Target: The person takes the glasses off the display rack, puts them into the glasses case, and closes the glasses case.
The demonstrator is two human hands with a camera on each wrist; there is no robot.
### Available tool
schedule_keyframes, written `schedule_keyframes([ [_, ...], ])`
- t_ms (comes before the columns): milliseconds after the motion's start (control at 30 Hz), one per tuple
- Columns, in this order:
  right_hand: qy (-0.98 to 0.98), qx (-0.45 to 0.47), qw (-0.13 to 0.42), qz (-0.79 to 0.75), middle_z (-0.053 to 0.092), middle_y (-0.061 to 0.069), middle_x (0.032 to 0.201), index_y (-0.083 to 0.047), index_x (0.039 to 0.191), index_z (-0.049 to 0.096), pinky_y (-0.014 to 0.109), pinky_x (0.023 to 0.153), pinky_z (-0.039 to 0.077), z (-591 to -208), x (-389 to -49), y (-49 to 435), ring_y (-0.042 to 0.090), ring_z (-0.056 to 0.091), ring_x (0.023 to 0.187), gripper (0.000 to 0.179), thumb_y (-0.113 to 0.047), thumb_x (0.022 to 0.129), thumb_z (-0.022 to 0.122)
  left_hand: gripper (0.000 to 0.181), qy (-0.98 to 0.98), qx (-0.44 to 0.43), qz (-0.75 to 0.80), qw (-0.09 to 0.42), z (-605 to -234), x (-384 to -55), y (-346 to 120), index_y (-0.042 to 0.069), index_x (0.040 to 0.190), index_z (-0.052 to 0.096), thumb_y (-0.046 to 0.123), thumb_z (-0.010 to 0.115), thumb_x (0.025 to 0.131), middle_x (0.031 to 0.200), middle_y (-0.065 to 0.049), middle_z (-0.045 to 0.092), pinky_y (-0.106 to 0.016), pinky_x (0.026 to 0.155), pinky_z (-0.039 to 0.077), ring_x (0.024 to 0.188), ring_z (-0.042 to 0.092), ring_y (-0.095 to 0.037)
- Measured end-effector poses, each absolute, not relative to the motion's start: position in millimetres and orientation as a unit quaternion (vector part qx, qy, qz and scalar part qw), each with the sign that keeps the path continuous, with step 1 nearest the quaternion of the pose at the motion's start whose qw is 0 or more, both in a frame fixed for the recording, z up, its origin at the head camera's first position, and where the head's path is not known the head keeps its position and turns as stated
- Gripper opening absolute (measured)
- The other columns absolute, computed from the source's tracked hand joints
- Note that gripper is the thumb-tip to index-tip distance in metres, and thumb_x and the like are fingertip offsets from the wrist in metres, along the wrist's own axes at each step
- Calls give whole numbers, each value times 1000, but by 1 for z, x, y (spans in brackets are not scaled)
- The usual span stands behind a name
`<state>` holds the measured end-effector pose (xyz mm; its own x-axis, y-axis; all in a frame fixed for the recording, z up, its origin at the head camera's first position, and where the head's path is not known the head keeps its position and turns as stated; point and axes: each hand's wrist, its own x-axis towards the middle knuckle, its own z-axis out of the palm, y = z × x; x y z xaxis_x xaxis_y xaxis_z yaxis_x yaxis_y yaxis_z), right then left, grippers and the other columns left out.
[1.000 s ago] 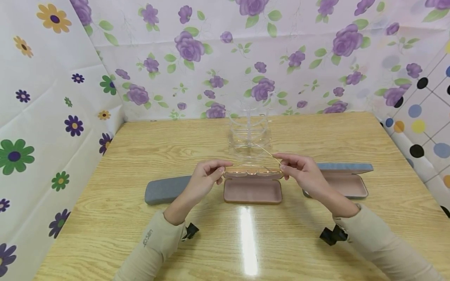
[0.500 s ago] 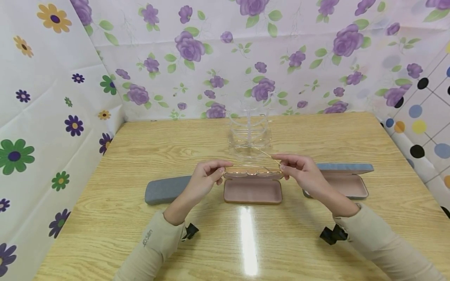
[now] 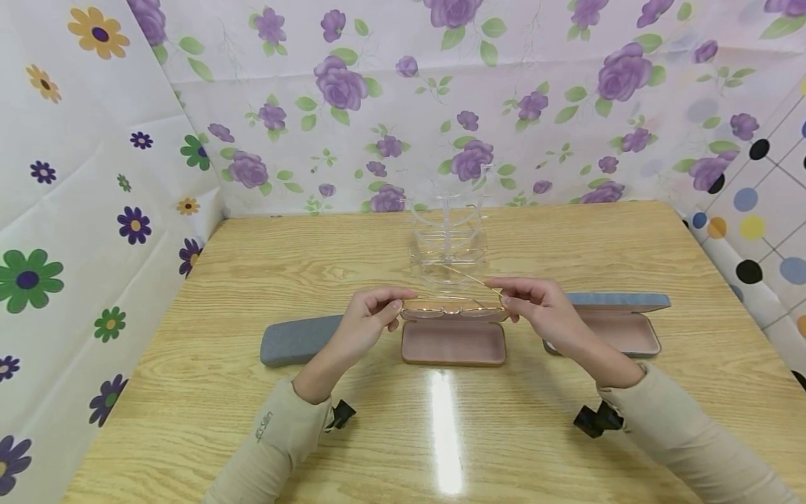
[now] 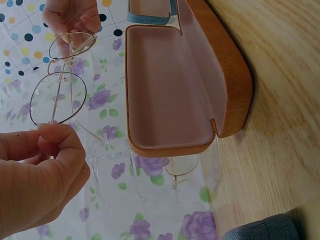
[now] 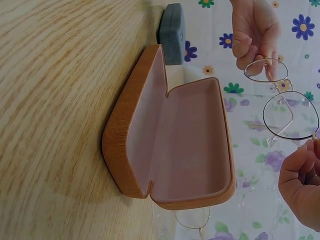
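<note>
Thin gold-rimmed eyeglasses [image 3: 451, 310] are held up in front of the raised lid of an open brown glasses case [image 3: 453, 343]. My left hand [image 3: 362, 325] pinches the left end of the frame between thumb and fingers. At the other end, my right hand [image 3: 549, 316] grips the frame near the hinge, its forefinger along the temple arm. The left temple lies folded across behind the lenses; the right one slants inward toward the back. Both round lenses [image 4: 58, 97] show in the left wrist view. The case's pink lining holds nothing.
A closed grey glasses case [image 3: 296, 341] lies left, partly behind my left wrist. On the right stands an open blue case [image 3: 620, 301], partly covered by my right forearm. Behind the glasses rises a clear display stand [image 3: 447, 231] bearing another gold-rimmed pair.
The right temple arm has swung inward, its tip moving left and slightly nearer. My right forefinger has shifted slightly left with it; my left hand has stayed in place.
</note>
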<state>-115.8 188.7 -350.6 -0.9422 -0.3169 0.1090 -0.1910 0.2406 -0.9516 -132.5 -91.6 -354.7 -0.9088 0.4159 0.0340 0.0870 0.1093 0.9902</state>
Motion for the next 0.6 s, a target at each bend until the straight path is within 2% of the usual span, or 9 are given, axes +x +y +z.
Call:
schedule_keyframes([
  [167, 782, -164, 56, -599, 51, 17, 80, 5, 121, 55, 31, 51, 33, -349, -115, 188, 21, 47, 62, 30, -2, 93, 48, 26, 734, 174, 644, 128, -355, -133, -92, -8, 115, 57, -2, 42, 95, 98, -27, 50, -24, 59, 40, 65, 42, -14],
  [400, 783, -162, 63, -597, 52, 15, 79, 4, 121, 56, 31, 47, 28, -349, -116, 189, 17, 46, 61, 30, -2, 93, 49, 26, 739, 173, 639, 128, -355, -133, -92, -4, 114, 59, -1, 43, 95, 86, -13, 51, -24, 58, 39, 63, 42, -15],
  [600, 788, -164, 73, -590, 51, 20, 80, 3, 121, 56, 31, 46, 27, -349, -115, 190, 17, 43, 60, 29, -3, 93, 49, 26, 737, 174, 640, 132, -355, -134, -92, -5, 114, 59, -1, 42, 95, 98, -26, 51, -28, 59, 40, 63, 41, -14],
])
